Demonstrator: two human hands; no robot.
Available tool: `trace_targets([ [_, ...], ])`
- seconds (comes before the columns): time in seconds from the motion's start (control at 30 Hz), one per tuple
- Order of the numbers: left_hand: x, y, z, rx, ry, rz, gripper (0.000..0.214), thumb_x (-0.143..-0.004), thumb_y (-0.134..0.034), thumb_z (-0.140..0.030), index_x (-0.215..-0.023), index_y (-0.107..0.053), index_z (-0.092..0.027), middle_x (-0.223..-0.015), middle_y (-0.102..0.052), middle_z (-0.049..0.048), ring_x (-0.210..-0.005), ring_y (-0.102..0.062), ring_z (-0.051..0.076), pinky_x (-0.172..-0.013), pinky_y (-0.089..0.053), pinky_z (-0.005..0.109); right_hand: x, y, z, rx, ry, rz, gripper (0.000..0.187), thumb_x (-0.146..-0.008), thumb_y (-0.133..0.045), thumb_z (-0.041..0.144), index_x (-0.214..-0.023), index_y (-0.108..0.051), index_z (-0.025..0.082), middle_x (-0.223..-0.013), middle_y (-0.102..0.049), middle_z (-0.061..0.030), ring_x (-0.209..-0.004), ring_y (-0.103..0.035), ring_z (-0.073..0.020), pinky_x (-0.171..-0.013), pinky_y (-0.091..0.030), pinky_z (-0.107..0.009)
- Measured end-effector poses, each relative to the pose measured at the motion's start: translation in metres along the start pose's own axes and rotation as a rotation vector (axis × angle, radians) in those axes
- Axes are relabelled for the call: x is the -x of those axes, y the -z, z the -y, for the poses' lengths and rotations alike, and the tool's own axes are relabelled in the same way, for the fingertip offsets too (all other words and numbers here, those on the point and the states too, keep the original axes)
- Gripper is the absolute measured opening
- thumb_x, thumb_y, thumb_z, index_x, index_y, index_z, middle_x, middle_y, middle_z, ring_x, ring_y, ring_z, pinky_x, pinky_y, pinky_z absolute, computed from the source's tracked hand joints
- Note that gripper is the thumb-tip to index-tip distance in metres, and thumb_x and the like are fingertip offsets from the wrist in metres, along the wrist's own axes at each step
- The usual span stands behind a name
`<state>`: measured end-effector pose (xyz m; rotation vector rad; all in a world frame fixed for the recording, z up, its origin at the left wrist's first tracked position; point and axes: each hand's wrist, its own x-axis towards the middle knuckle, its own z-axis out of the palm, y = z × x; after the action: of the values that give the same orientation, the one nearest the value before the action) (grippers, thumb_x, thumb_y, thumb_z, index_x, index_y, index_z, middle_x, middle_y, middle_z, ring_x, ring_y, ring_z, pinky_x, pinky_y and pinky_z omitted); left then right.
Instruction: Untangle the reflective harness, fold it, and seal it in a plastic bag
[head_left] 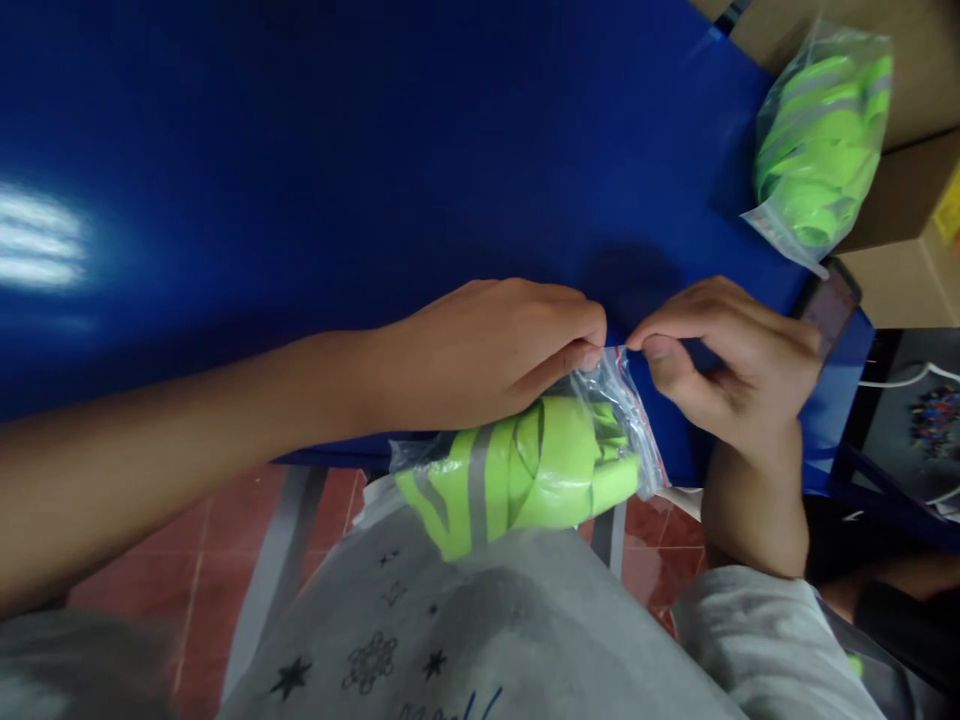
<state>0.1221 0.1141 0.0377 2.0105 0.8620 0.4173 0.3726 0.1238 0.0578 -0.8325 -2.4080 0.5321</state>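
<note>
A clear zip-lock bag with a red line along its mouth lies at the table's near edge, against my shirt. Inside it is a rolled lime-yellow garment with grey reflective bands, likely a safety vest. My left hand is closed, thumb and forefinger pinching the bag beside the upper end of its mouth. At that same corner my right hand has its thumb and forefinger brought together on the zip edge. The exact contact of the right fingertips is hard to make out.
A second bagged lime-yellow garment lies at the upper right of the blue table, near cardboard boxes. A phone sits behind my right hand. Part of another person shows at lower right.
</note>
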Motion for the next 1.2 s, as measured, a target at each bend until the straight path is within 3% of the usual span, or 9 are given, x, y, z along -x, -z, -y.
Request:
trace_targets([
  [0.1, 0.000, 0.000, 0.000, -0.001, -0.003, -0.003, 0.027, -0.110, -0.044, -0.028, -0.104, -0.069, -0.021, -0.100, -0.074, 0.0004, -0.089, -0.069, 0.016, -0.076, -0.043, 0.028, 0.001, 0.006, 0.002, 0.006, -0.111, -0.010, 0.012, -0.099, -0.071, 0.018, -0.102, -0.074, 0.029, -0.089, -0.077, 0.0000, -0.078, -0.071, -0.0191, -0.075, -0.055, -0.038],
  [0.3, 0.000, 0.002, -0.002, 0.001, -0.007, -0.020, 0.024, -0.108, -0.047, -0.027, -0.101, -0.070, -0.021, -0.098, -0.073, 0.0009, -0.087, -0.068, 0.017, -0.074, -0.043, 0.029, -0.002, 0.007, 0.003, -0.162, -0.168, 0.183, 0.014, -0.094, -0.082, 0.032, -0.106, -0.077, 0.028, -0.093, -0.078, -0.0014, -0.082, -0.074, -0.0197, -0.073, -0.058, -0.034],
  [0.53, 0.000, 0.005, -0.006, 0.014, 0.027, -0.047, 0.021, -0.103, -0.048, -0.022, -0.095, -0.068, -0.022, -0.094, -0.072, 0.0018, -0.081, -0.064, 0.016, -0.071, -0.041, 0.029, -0.002, 0.009, 0.006, -0.265, -0.376, 0.131, 0.003, -0.100, -0.074, 0.028, -0.101, -0.077, 0.028, -0.088, -0.078, 0.0018, -0.074, -0.069, -0.0143, -0.070, -0.053, -0.029],
  [0.7, 0.000, 0.005, -0.007, 0.012, 0.043, -0.056, 0.018, -0.101, -0.051, -0.023, -0.089, -0.065, -0.021, -0.087, -0.069, 0.0014, -0.076, -0.061, 0.015, -0.069, -0.040, 0.029, -0.005, 0.012, 0.006, -0.347, -0.426, 0.333, 0.014, -0.093, -0.083, 0.036, -0.095, -0.077, 0.024, -0.084, -0.077, 0.0017, -0.072, -0.068, -0.0147, -0.068, -0.052, -0.028],
  [0.77, 0.000, 0.006, -0.007, 0.013, 0.050, -0.061, 0.018, -0.100, -0.051, -0.024, -0.089, -0.065, -0.021, -0.086, -0.068, 0.0011, -0.075, -0.061, 0.015, -0.069, -0.041, 0.028, -0.004, 0.017, 0.006, -0.325, -0.470, 0.313, 0.013, -0.092, -0.084, 0.035, -0.091, -0.078, 0.024, -0.080, -0.075, 0.0022, -0.069, -0.066, -0.0140, -0.064, -0.050, -0.028],
  [0.93, 0.000, 0.010, -0.011, 0.011, 0.105, -0.087, 0.018, -0.099, -0.052, -0.024, -0.086, -0.064, -0.021, -0.081, -0.066, 0.0009, -0.074, -0.061, 0.015, -0.070, -0.043, 0.028, 0.000, 0.033, 0.003, -0.266, -0.532, 0.004, 0.008, -0.096, -0.080, 0.026, -0.089, -0.078, 0.023, -0.078, -0.075, 0.0009, -0.068, -0.066, -0.0117, -0.062, -0.048, -0.026],
  [0.97, 0.000, 0.010, -0.011, 0.011, 0.117, -0.094, 0.018, -0.099, -0.053, -0.024, -0.086, -0.065, -0.021, -0.080, -0.066, 0.0008, -0.074, -0.062, 0.015, -0.070, -0.043, 0.027, 0.000, 0.032, 0.003, -0.289, -0.535, 0.017, 0.006, -0.097, -0.078, 0.028, -0.092, -0.079, 0.024, -0.081, -0.077, 0.0004, -0.070, -0.068, -0.0123, -0.063, -0.049, -0.026],
  [1.1, -0.001, 0.009, -0.011, 0.020, 0.153, -0.154, 0.016, -0.097, -0.057, -0.024, -0.086, -0.069, -0.021, -0.079, -0.067, -0.0013, -0.071, -0.061, 0.014, -0.067, -0.041, 0.025, -0.003, 0.017, 0.007, -0.370, -0.522, 0.284, 0.014, -0.093, -0.083, 0.036, -0.098, -0.078, 0.025, -0.088, -0.077, 0.0013, -0.075, -0.069, -0.0149, -0.070, -0.054, -0.029],
  [1.2, -0.002, 0.007, -0.009, 0.069, 0.141, -0.240, 0.012, -0.096, -0.062, -0.018, -0.091, -0.072, -0.021, -0.082, -0.070, -0.0042, -0.070, -0.062, 0.010, -0.067, -0.042, 0.023, -0.002, 0.002, 0.009, -0.376, -0.535, 0.247, 0.014, -0.094, -0.081, 0.036, -0.092, -0.076, 0.023, -0.081, -0.073, 0.0022, -0.070, -0.066, -0.0140, -0.066, -0.052, -0.028],
])
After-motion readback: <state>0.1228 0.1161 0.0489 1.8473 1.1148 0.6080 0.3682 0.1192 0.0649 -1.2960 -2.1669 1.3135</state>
